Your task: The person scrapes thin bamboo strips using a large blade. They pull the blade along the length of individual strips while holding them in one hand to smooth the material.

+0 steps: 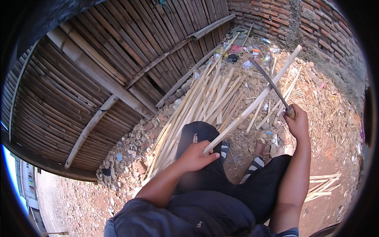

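Observation:
My left hand (197,155) is closed round the near end of a long pale bamboo strip (246,112), just above my left knee. The strip slants away to the upper right, its far end raised toward the brick wall. In my right hand (297,121) is the short handle of a machete (270,80) with a long, dark, narrow blade. Its blade points up and left and crosses the strip in the picture; whether the two touch I cannot tell. Under the strip lie more thin bamboo strips (292,87) on the ground.
A large pile of bamboo strips (193,104) lies left of my knees, beside a bamboo-slat wall (118,59). Beyond stands a brick wall (268,17) with litter (237,49) at its foot. Another small bundle of strips (323,185) is by my right elbow. Rubble and shavings cover the ground.

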A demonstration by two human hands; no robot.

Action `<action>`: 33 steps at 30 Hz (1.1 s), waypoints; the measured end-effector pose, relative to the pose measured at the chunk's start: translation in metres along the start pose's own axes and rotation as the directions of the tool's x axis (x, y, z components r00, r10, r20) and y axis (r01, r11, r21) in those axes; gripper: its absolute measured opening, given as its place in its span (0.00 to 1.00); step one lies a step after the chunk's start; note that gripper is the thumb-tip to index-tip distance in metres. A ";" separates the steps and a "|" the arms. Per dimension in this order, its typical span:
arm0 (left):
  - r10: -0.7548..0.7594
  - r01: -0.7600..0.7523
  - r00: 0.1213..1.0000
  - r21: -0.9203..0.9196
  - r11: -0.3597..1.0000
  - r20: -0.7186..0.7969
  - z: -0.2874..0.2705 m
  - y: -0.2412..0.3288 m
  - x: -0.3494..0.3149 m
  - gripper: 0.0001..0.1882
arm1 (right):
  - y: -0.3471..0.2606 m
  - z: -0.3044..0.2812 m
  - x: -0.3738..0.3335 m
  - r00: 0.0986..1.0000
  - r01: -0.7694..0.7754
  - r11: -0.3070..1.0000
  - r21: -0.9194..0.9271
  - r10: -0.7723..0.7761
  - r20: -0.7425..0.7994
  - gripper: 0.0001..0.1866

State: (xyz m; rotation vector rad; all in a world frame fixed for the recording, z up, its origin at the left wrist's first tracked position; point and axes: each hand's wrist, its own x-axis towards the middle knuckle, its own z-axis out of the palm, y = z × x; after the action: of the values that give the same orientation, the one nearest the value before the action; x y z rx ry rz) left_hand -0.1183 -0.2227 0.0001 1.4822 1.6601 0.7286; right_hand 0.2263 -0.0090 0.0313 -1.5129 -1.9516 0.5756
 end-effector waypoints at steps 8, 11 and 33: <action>0.016 -0.016 0.999 -0.003 1.000 -0.030 0.001 -0.004 0.000 0.21 | -0.018 0.030 -0.013 0.881 0.462 0.884 -0.073 -0.447 0.156 0.14; -0.007 0.007 1.000 -0.006 1.000 -0.019 0.000 -0.005 -0.002 0.21 | -0.016 0.030 -0.008 0.921 0.352 0.936 0.002 -0.346 0.178 0.14; -0.062 0.062 0.998 0.007 0.998 0.012 0.001 0.007 0.002 0.20 | -0.029 0.043 -0.015 0.892 0.364 0.930 -0.055 -0.331 0.307 0.13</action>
State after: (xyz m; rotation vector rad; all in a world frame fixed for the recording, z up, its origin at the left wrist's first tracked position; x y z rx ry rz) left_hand -0.1138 -0.2193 0.0051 1.4301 1.6932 0.6797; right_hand 0.1790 -0.0300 0.0160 -1.1421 -2.4521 0.5637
